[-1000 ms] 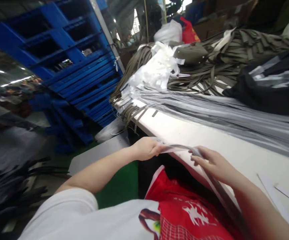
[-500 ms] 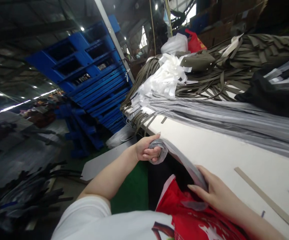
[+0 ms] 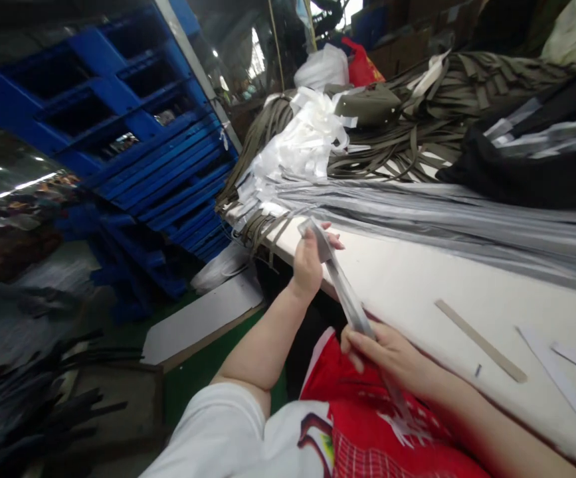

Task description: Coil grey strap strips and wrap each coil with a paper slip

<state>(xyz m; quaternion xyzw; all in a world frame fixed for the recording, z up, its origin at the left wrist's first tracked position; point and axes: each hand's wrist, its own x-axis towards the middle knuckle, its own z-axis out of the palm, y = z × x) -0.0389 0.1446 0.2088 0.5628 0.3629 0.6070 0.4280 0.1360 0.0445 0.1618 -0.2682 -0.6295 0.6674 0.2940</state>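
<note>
My left hand is closed around the coiled end of a grey fabric strip, held up beside the table edge. From that coil the grey strip runs slantwise down to my right hand, which pinches it between thumb and fingers. Below the right hand a blurred tail of the strip hangs over the red apron. Part of the coil is hidden by the left fingers.
On the white table lie long grey strips, a white strip heap, olive straps and black cloth. A beige strip lies nearer. Blue pallets stand left; a grey board lies below.
My left hand has risen and turned, so the coil now shows edge-on. My right hand has shifted left, gripping the strip from above. The view has swung slightly right.
</note>
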